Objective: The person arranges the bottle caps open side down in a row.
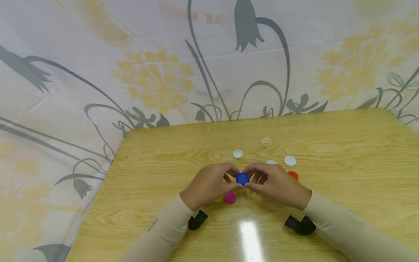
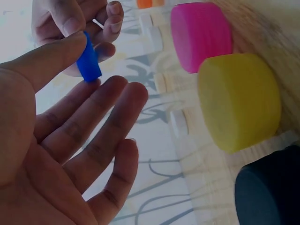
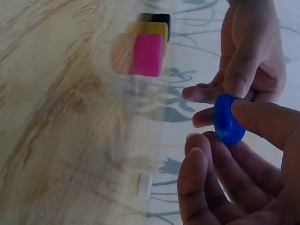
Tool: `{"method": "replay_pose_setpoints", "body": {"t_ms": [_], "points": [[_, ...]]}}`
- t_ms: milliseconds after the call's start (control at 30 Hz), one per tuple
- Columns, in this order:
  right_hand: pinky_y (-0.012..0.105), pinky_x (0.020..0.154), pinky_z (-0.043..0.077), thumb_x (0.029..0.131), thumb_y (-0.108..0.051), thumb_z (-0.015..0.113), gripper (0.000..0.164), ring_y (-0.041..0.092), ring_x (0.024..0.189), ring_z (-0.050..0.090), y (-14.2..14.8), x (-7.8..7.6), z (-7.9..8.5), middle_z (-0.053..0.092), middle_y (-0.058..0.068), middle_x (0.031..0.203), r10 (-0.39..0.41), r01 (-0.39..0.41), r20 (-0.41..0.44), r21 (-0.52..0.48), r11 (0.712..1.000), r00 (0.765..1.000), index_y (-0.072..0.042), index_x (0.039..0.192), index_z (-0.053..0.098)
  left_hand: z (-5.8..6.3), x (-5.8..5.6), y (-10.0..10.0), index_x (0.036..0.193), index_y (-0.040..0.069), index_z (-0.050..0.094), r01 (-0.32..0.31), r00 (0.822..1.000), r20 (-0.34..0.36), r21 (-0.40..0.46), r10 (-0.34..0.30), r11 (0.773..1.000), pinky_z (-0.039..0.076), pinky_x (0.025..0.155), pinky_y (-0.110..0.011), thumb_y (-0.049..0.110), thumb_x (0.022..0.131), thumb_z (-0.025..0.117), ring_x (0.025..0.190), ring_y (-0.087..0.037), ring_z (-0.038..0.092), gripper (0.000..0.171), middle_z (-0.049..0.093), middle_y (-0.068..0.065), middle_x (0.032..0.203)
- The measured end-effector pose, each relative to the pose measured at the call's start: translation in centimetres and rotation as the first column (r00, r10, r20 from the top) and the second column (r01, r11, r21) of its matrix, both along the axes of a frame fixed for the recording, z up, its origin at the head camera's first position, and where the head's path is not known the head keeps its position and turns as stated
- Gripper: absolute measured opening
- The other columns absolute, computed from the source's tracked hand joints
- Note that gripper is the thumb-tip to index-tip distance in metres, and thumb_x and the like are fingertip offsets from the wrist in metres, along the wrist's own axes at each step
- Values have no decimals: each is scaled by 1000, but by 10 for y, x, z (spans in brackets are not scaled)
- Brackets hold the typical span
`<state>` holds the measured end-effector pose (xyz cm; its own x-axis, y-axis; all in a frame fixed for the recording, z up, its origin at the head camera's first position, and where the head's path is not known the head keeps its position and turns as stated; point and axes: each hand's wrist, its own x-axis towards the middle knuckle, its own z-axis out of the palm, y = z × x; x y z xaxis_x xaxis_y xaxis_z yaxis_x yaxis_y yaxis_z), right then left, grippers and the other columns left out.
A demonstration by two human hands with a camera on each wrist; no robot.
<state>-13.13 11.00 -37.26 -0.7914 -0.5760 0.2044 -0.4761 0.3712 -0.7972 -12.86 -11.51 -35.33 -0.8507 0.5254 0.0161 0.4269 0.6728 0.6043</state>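
Between the two hands, above the wooden table, is a small blue round cap [image 1: 242, 178], seen nearly edge-on in the left wrist view. My left hand [image 1: 214, 183] pinches its left side with thumb and fingertips; the other left fingers extend loosely. From the opposite side my right hand [image 1: 275, 183] pinches the same cap [image 3: 228, 119] with thumb and fingers. Below the left hand stand a pink short cylinder [image 2: 201, 37] and a yellow one [image 2: 239, 103]. A dark cylinder [image 2: 272, 187] sits beside the yellow one, hidden by the left hand in the head view.
On the wooden table [image 1: 157, 156], beyond the hands, lie several small white round caps [image 1: 238, 154] and a pale see-through one [image 1: 266, 142]. An orange round piece [image 1: 292, 175] is partly behind the right hand. Flower-patterned cloth [image 1: 209, 65] hangs along the table's far edge.
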Motion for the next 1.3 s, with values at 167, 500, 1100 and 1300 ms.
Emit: {"method": "replay_pose_setpoints", "body": {"t_ms": [167,500,1100,1300], "points": [[24,72,56,91,-16,74,22,5,79,64,1,-2,-5,71,-3,92,36,-38,52,34,999,998,-8,111,69,-4,-1,2,109,16,71,-2,1000,26,-70,4,998,52,72,-16,33,90,76,87,-7,70,26,75,4,106],[23,73,55,88,-11,76,17,3,78,62,1,-7,-19,68,-5,86,75,-86,118,89,992,990,-10,103,69,-13,0,5,109,16,74,40,999,-2,-181,-41,983,51,73,-18,37,86,79,84,-5,66,31,74,4,102],[21,66,51,88,-20,78,19,3,72,57,0,-5,-22,63,-6,80,127,-144,135,118,983,983,-9,101,69,-20,3,8,101,14,75,92,991,-71,-259,-114,961,44,66,-15,37,85,80,78,-4,54,28,70,7,94],[21,65,50,87,-20,79,18,3,71,55,-1,-5,-24,60,-8,78,118,-138,129,152,979,985,-12,99,69,-22,5,9,98,15,75,82,986,-115,-295,-121,952,44,68,-16,39,83,82,84,-6,55,29,68,7,95]]}}
